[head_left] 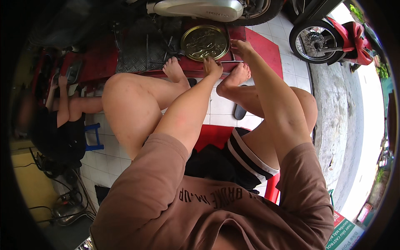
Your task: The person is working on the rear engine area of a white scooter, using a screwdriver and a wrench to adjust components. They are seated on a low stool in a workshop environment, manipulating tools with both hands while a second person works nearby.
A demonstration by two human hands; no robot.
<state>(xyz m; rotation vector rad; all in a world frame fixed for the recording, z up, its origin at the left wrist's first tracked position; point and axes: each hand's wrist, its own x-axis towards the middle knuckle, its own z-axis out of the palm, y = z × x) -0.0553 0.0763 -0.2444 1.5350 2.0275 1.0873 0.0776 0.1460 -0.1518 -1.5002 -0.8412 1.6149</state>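
Observation:
I sit on a red stool with my bare feet on the edge of a red platform (pixel 266 46). A round brass-coloured pan (pixel 205 41) lies on that platform. My left hand (pixel 213 66) reaches forward and its fingers pinch the pan's near rim. My right hand (pixel 241 46) is at the pan's right rim with its fingers curled beside a thin metal rod (pixel 230 43); whether it grips the rod or the rim is unclear. Another thin rod (pixel 229 61) lies across the platform edge between my hands.
A motorcycle's silver exhaust (pixel 196 9) hangs just beyond the pan, beside a dark checker-plate ramp (pixel 139 50). A red scooter's wheel (pixel 312 41) stands at the upper right. Another person (pixel 62 121) crouches on a blue stool at left. Cables lie at lower left.

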